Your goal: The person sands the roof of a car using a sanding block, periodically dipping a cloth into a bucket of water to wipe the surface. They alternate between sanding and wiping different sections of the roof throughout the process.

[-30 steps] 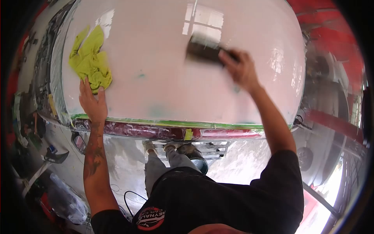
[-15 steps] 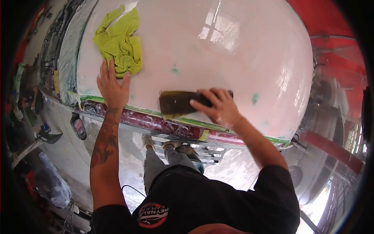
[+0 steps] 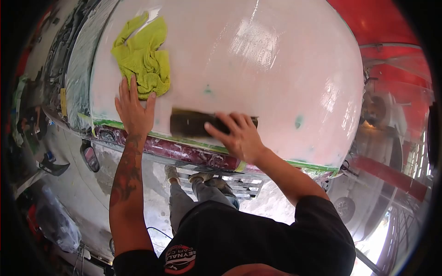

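Observation:
A long dark sanding block (image 3: 189, 123) lies flat on the wet, pale pink car roof (image 3: 271, 87), close to its taped near edge. My right hand (image 3: 237, 135) grips the block's right end from above. My left hand (image 3: 134, 108) rests flat on the roof with its fingers apart. Its fingertips touch the lower edge of a crumpled yellow-green cloth (image 3: 152, 60). Small green spots show through the pink surface, one of them just above the block. The block's underside is hidden.
Green masking tape (image 3: 304, 163) runs along the roof's near edge, above a dark red side strip (image 3: 184, 154). A side mirror (image 3: 90, 156) juts out at left. My feet stand on a slatted platform (image 3: 244, 186). Another car (image 3: 377, 152) is at right.
My right hand has slid the sanding block left along the roof's near edge. The left hand remains by the cloth. The wet streaks and reflection on the roof look different.

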Available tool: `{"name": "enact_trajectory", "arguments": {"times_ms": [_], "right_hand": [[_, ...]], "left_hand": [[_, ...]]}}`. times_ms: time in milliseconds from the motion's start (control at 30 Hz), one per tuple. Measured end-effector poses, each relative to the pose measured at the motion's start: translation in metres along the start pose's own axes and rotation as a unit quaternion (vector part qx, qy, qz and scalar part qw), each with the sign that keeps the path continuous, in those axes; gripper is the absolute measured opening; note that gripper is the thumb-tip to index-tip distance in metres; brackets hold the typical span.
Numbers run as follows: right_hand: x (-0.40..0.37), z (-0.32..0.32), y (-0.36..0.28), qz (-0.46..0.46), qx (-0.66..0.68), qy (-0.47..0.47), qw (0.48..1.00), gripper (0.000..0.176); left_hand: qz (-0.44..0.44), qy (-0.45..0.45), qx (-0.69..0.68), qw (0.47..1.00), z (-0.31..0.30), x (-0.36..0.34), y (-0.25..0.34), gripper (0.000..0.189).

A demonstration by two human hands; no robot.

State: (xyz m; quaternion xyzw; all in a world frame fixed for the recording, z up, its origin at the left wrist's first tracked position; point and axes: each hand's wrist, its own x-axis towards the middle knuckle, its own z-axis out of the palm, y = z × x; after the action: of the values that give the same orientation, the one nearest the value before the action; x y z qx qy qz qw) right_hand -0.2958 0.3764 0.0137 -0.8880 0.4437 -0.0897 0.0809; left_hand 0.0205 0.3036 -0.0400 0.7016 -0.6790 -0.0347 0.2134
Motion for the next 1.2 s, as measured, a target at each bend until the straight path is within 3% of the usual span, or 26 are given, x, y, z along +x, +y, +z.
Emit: {"name": "enact_trajectory", "arguments": {"times_ms": [67,100,200,233,300,367,433,533,633,733,800,900,967,1133,1200], "right_hand": [[-0.005,-0.017,0.020,-0.060,0.002,-0.031,0.998,0.055],[0.007,-0.020,0.045,-0.061,-0.021,0.009,0.998,0.055],[0.079,-0.030,0.168,0.051,-0.161,0.118,0.979,0.046],[0.107,-0.036,0.209,0.102,-0.147,0.180,0.967,0.044],[0.144,-0.046,0.254,0.193,-0.168,0.182,0.950,0.044],[0.142,-0.034,0.236,0.207,-0.181,0.237,0.932,0.041],[0.091,-0.025,0.177,0.136,-0.138,0.200,0.960,0.043],[-0.023,-0.022,0.061,0.119,-0.074,0.083,0.987,0.054],[-0.113,-0.034,0.054,0.053,-0.032,0.030,0.998,0.061],[-0.122,-0.041,0.158,0.117,-0.123,0.052,0.984,0.060],[-0.079,-0.061,0.252,0.184,-0.138,0.141,0.963,0.061],[-0.019,-0.073,0.350,0.320,-0.178,0.222,0.904,0.045],[-0.017,-0.065,0.325,0.305,-0.193,0.235,0.903,0.045],[-0.126,-0.034,0.099,0.206,-0.074,0.103,0.970,0.057],[-0.173,-0.036,0.070,0.138,-0.040,0.060,0.988,0.062]], "left_hand": [[-0.006,-0.007,-0.003,1.000,0.001,-0.002,0.002,0.076],[-0.005,-0.005,-0.001,1.000,0.002,-0.003,0.001,0.076],[0.003,-0.002,0.001,1.000,0.002,0.000,-0.001,0.076],[0.003,-0.001,-0.001,1.000,0.002,-0.001,-0.001,0.076],[0.007,0.004,0.000,1.000,0.003,-0.001,-0.002,0.075],[0.019,0.003,-0.006,1.000,0.002,-0.002,-0.002,0.074],[0.010,0.003,-0.006,1.000,0.003,-0.001,-0.003,0.073],[0.000,-0.007,0.007,1.000,0.004,-0.001,-0.002,0.074],[0.001,-0.005,0.008,1.000,0.004,-0.001,-0.003,0.074],[0.006,-0.011,0.000,1.000,0.002,0.000,-0.001,0.073],[0.018,-0.003,-0.006,1.000,0.001,0.001,-0.001,0.070],[0.039,0.005,-0.039,0.998,0.000,0.002,0.000,0.068],[0.058,-0.001,-0.039,0.998,0.001,0.001,-0.004,0.065],[0.047,0.004,-0.036,0.998,0.004,0.001,-0.003,0.063],[0.066,0.008,-0.039,0.997,0.003,0.003,-0.002,0.062]]}}
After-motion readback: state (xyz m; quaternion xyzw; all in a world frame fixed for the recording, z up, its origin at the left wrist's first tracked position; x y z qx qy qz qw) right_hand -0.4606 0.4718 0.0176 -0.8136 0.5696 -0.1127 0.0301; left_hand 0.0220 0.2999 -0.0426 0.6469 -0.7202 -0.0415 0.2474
